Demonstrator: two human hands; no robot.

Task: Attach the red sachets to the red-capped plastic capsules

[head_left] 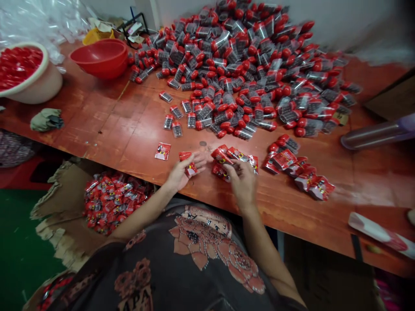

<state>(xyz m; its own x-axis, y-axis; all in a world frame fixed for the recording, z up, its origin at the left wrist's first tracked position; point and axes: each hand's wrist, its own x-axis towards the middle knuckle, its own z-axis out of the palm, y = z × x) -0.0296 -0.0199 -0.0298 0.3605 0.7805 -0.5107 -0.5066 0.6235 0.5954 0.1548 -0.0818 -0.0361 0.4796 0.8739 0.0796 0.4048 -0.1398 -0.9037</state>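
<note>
My left hand [182,172] is over the table's front part, palm turned up. Its thumb presses a small red printed packet [190,169] against the palm, while the fingers stretch out to the right. My right hand [243,179] is bent over a small cluster of similar packets, its thumb and fingers pinching the edge of one red packet [221,154]. More packets [253,162] lie beside and partly behind the right fingers. A single flat red packet [162,151] rests left of my left hand. Another row of packets [304,175] lies to the right.
A large heap of clear containers with red caps [227,65] covers the back of the wooden table [129,125]. At left stand a red bowl [100,58] and a white tub [48,80] of red pieces. Below, a cardboard box [65,203] holds many red packets [113,201].
</note>
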